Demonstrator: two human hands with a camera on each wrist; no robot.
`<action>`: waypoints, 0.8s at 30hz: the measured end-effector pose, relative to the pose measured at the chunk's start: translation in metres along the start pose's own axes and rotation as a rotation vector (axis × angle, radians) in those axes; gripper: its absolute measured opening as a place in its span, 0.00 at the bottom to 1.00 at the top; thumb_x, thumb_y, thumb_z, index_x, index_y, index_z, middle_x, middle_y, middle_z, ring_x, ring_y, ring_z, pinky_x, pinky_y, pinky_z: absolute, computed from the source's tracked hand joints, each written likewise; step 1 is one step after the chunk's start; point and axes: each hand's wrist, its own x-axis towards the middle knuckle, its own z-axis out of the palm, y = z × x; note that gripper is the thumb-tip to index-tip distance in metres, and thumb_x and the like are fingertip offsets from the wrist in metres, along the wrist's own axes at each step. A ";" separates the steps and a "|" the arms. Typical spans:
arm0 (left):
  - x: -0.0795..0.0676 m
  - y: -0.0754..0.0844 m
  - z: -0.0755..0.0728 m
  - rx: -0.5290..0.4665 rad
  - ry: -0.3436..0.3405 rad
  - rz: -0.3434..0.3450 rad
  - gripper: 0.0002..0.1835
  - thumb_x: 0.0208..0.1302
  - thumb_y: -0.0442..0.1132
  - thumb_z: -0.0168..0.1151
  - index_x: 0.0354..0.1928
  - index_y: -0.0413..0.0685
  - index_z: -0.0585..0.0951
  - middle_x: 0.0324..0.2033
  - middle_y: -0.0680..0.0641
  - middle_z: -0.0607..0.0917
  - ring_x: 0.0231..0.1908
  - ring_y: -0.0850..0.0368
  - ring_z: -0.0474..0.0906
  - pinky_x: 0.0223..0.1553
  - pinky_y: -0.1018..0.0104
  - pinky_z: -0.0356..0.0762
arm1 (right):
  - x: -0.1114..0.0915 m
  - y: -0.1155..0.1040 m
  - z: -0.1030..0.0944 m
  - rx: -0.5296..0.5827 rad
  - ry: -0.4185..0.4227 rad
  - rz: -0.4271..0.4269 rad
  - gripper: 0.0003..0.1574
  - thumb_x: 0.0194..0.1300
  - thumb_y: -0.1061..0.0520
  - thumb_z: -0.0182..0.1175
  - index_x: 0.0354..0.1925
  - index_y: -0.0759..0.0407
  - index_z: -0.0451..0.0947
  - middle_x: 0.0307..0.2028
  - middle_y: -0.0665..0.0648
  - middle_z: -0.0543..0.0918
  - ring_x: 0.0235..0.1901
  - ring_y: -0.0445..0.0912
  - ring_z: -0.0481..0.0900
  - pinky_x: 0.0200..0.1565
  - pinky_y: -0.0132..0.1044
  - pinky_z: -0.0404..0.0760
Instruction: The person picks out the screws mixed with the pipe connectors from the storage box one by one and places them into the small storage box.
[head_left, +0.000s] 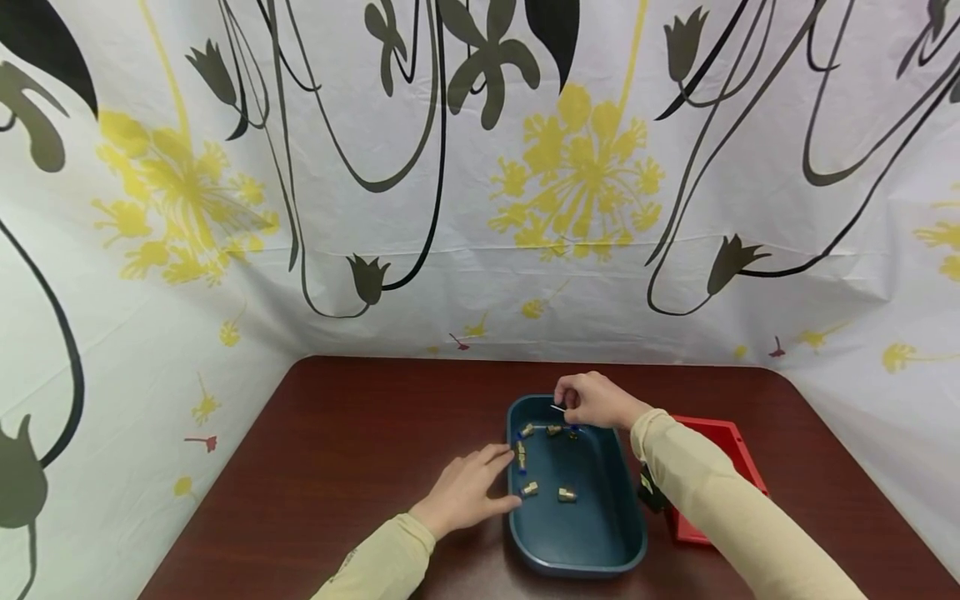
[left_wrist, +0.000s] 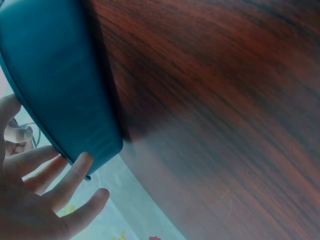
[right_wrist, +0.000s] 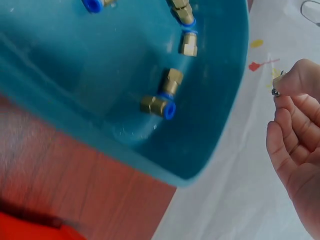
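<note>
A blue-green tray (head_left: 600, 537) stands on the table with several small brass fittings with blue collars inside. One fitting (head_left: 567, 495) lies near its middle; others (head_left: 521, 457) lie along the left side and far end. My left hand (head_left: 468, 492) rests against the tray's left rim, fingers spread and mostly straight. Over the far end, my right hand (head_left: 600, 402) pinches a thin, shiny metal piece (right_wrist: 275, 92) between thumb and forefinger. Much of that piece is hidden by the fingers, so its kind is unclear. In the right wrist view, two fittings (right_wrist: 159, 106) lie against each other.
A red tray (head_left: 731, 437) sits to the right, partly covered by the right sleeve. Something small and black (head_left: 651, 490) shows between the two trays, under the right forearm. Behind the brown table (head_left: 360, 467) hangs a flower-patterned white cloth (head_left: 450, 217).
</note>
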 end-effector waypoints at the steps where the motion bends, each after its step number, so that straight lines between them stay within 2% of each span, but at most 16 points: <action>1: 0.000 0.000 0.000 -0.001 0.001 0.000 0.34 0.55 0.59 0.55 0.60 0.45 0.68 0.56 0.48 0.68 0.52 0.54 0.68 0.44 0.53 0.68 | -0.001 0.001 -0.002 -0.003 0.005 0.000 0.08 0.51 0.64 0.60 0.33 0.58 0.74 0.22 0.46 0.71 0.21 0.40 0.68 0.25 0.34 0.70; 7: 0.000 -0.001 0.001 0.002 -0.002 0.000 0.34 0.55 0.59 0.55 0.60 0.46 0.68 0.57 0.48 0.68 0.52 0.53 0.67 0.44 0.52 0.68 | -0.009 0.005 -0.015 -0.014 0.019 0.030 0.08 0.51 0.63 0.59 0.33 0.58 0.74 0.23 0.46 0.72 0.24 0.40 0.69 0.27 0.35 0.70; 14: -0.001 -0.001 0.001 0.004 -0.003 0.010 0.34 0.55 0.58 0.55 0.60 0.46 0.67 0.57 0.48 0.67 0.52 0.53 0.67 0.45 0.52 0.67 | -0.021 0.012 -0.026 -0.024 0.035 0.045 0.09 0.50 0.63 0.59 0.31 0.53 0.73 0.22 0.46 0.73 0.23 0.41 0.70 0.26 0.35 0.71; 19: -0.001 0.000 0.001 0.003 -0.007 0.010 0.34 0.55 0.58 0.55 0.60 0.46 0.67 0.57 0.48 0.67 0.53 0.53 0.67 0.45 0.52 0.67 | -0.031 0.017 -0.033 -0.026 0.052 0.054 0.09 0.49 0.65 0.59 0.32 0.57 0.74 0.21 0.46 0.72 0.22 0.41 0.69 0.25 0.35 0.70; 24: -0.001 0.000 0.000 0.004 -0.012 0.007 0.34 0.55 0.58 0.55 0.60 0.46 0.67 0.57 0.48 0.67 0.53 0.53 0.67 0.45 0.52 0.67 | -0.040 0.024 -0.039 -0.042 0.085 0.051 0.09 0.49 0.66 0.60 0.31 0.55 0.74 0.21 0.45 0.72 0.22 0.40 0.69 0.25 0.34 0.71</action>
